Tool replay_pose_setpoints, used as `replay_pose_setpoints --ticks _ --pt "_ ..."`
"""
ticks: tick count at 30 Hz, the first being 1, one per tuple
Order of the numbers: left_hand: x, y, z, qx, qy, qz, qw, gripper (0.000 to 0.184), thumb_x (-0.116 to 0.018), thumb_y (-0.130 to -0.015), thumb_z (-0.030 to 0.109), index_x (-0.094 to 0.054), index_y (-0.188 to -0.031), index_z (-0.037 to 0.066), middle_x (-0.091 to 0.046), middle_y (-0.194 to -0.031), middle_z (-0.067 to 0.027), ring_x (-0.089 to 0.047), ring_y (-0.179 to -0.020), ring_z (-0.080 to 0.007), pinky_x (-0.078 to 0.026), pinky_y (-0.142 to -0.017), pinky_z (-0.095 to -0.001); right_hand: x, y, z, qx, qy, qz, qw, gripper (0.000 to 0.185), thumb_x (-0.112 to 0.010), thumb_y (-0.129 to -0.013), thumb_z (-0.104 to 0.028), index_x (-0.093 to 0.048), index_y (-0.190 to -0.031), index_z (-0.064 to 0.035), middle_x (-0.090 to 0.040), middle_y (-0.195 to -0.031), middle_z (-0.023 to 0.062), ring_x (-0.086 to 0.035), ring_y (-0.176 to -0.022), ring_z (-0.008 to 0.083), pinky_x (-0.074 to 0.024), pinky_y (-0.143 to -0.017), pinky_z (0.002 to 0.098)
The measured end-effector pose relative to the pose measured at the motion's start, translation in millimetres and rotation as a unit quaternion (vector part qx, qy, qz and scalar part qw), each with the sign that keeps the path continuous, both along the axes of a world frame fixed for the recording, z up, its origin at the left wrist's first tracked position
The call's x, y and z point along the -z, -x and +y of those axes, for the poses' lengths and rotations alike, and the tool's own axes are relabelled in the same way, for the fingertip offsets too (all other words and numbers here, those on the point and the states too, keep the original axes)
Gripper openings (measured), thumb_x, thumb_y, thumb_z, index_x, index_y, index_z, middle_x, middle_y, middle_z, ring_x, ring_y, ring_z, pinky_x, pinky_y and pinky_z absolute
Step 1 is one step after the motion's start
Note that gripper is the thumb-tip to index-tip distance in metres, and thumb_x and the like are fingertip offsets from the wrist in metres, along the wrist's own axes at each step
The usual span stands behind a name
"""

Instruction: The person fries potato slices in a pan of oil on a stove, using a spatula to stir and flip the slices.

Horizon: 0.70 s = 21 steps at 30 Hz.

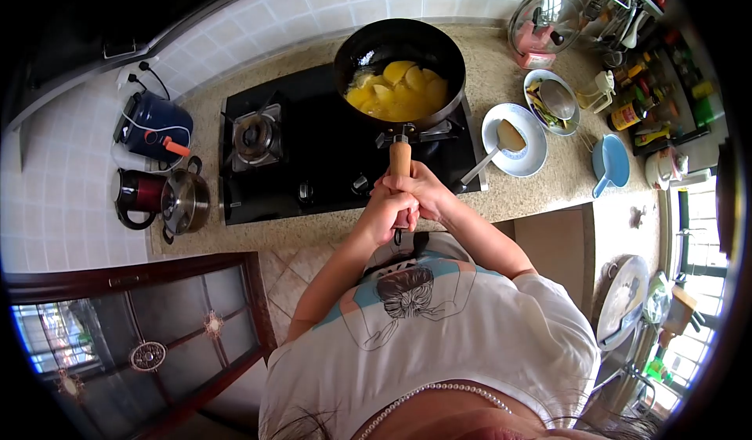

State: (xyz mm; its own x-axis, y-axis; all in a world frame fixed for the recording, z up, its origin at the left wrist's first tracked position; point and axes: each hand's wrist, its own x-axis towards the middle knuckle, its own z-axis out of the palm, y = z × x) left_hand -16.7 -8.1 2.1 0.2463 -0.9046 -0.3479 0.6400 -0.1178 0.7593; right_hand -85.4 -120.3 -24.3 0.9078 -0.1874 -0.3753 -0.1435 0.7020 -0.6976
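Note:
A black wok [450, 45] sits over the right burner, with yellow slices [398, 91] in yellow liquid inside it. Its wooden handle [400, 158] points toward my body. Both hands are wrapped round the lower part of that handle, close together and touching. My left hand [389, 211] comes from the left side of the frame, and my right hand [425, 188] from the right side. Right of the wok, a ladle [511, 136] rests in a white plate [536, 160] with its handle over the stove edge.
The black stove [329, 182] has a bare left burner [254, 137]. A glass-lidded pot [188, 201], kettle [141, 197] and blue appliance [160, 123] stand left. On the right are a bowl of vegetables [535, 91], a blue dipper [611, 160], a glass lid [548, 17] and bottles [627, 115].

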Motion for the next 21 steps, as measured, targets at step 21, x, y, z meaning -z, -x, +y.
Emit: replay_pose_setpoints --ticks 21 --pt "6.6 -3.6 -1.3 0.025 -0.027 0.003 0.999 0.026 -0.054 -0.076 0.008 -0.043 -0.099 0.003 -0.046 -0.061 -0.0055 -0.05 -0.049 -0.0162 -0.044 -0.041 -0.0292 5.1 1.7 0.0 0.017 0.012 -0.002 1.0 0.026 -0.07 -0.082 -0.013 -0.054 -0.094 0.0021 -0.063 -0.095 0.0164 -0.065 -0.085 0.0251 -0.0558 -0.075 0.0361"
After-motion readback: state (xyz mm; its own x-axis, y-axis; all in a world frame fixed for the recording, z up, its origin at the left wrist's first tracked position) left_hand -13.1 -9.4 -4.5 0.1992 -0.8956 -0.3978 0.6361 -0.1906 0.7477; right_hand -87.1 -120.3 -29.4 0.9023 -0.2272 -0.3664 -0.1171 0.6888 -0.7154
